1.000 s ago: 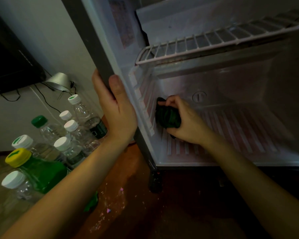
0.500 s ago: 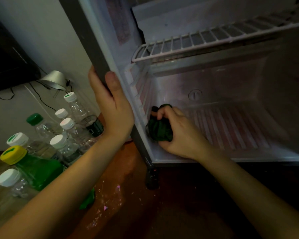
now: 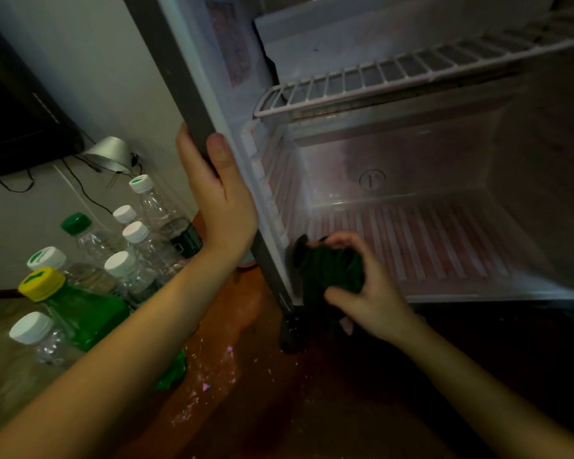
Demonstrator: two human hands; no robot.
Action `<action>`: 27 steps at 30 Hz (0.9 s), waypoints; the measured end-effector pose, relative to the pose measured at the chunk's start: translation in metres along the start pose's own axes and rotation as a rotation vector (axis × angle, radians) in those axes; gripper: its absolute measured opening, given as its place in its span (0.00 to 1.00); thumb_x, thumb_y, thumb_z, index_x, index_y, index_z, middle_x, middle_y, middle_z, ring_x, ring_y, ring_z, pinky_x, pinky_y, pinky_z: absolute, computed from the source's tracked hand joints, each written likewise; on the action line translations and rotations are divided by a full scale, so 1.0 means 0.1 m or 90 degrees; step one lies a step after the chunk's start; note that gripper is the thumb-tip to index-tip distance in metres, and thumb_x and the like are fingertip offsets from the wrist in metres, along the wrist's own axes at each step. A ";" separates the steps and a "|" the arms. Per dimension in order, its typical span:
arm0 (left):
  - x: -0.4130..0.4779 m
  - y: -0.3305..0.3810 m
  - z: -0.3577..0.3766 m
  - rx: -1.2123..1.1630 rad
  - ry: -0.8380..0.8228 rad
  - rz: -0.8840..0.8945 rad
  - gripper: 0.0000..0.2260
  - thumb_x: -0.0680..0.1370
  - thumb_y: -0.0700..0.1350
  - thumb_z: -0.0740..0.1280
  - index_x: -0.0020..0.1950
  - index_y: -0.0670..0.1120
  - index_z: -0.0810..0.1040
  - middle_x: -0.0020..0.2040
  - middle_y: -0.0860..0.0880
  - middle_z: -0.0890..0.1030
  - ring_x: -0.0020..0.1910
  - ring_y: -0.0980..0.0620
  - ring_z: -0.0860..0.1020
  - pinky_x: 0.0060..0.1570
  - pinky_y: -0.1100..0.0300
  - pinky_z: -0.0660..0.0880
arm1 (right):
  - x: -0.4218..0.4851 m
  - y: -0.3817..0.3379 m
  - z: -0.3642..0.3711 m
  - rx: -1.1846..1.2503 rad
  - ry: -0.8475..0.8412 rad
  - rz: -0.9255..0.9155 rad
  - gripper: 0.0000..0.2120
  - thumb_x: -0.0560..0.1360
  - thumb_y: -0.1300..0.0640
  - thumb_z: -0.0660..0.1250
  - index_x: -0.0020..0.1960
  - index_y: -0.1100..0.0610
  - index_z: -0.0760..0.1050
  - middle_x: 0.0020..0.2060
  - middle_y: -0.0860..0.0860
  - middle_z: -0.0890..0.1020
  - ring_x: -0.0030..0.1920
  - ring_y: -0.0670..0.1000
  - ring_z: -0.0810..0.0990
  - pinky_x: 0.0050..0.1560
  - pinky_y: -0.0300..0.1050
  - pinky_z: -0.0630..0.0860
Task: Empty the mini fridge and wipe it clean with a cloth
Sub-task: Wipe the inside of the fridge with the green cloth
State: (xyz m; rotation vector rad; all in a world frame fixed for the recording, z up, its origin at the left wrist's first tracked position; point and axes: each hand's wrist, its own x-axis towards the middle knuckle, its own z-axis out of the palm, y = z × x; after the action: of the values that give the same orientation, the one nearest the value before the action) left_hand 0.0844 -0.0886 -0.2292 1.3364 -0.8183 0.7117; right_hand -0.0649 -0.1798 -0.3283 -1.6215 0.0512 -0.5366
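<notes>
At fridge [image 3: 444,167] lip, cloth [image 3: 328,270] in hand [image 3: 371,299]

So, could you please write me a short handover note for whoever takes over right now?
Left hand grips the left front edge of the mini fridge. Right hand holds the bunched green cloth at the front left corner of the fridge floor.
Done: fridge looks emptied; bottles stand on the floor to its left.
Left: wipe the floor, walls and wire shelf; what is already wiped cannot be told.
</notes>
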 end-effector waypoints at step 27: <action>-0.01 0.06 -0.02 0.018 -0.015 -0.048 0.24 0.81 0.51 0.52 0.69 0.34 0.63 0.63 0.37 0.73 0.63 0.42 0.72 0.63 0.44 0.69 | -0.16 -0.17 0.50 0.115 0.046 0.103 0.24 0.69 0.65 0.67 0.60 0.44 0.76 0.53 0.49 0.80 0.54 0.48 0.79 0.51 0.43 0.78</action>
State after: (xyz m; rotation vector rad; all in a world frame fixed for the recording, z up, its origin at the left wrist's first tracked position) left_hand 0.0795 -0.0857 -0.2268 1.3961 -0.7745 0.6514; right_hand -0.0659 -0.1257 -0.3180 -1.4083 0.1814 -0.4605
